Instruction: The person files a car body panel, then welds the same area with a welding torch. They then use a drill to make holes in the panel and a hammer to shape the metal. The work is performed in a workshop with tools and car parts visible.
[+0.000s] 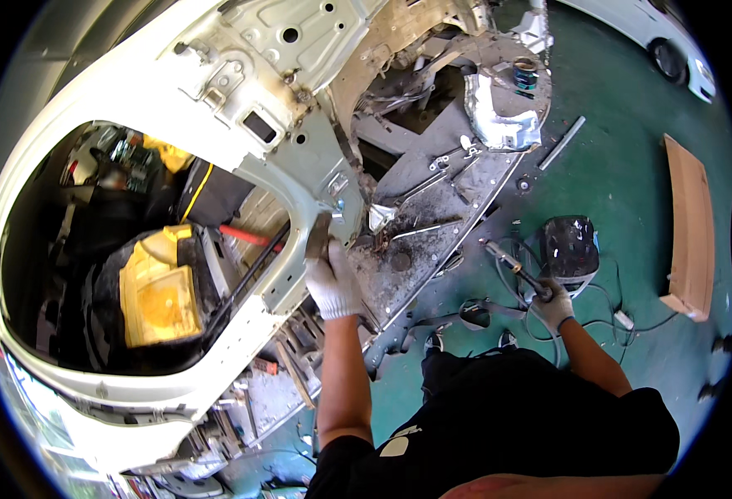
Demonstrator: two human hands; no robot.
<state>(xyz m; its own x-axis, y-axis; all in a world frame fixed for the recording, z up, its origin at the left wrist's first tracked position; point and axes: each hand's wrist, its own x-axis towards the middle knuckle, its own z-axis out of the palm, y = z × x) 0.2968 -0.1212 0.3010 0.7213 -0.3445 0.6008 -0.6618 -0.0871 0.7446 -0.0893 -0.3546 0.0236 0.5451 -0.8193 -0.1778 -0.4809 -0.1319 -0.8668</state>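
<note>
My left hand, in a pale glove, grips a grey-brown metal block at the edge of the pale car body panel, beside the window opening; whether the block touches the metal is unclear. My right hand, also gloved, is wrapped round a long tool with a silver head and dark handle, held low to the right above the floor, away from the panel. A grey hose or cable hangs near it.
A grimy metal bench carries tools, scraps and a can. Beyond it on the green floor lie a black padded object, cables, a metal bar and long cardboard. Yellow plastic shows through the window opening. A white car stands top right.
</note>
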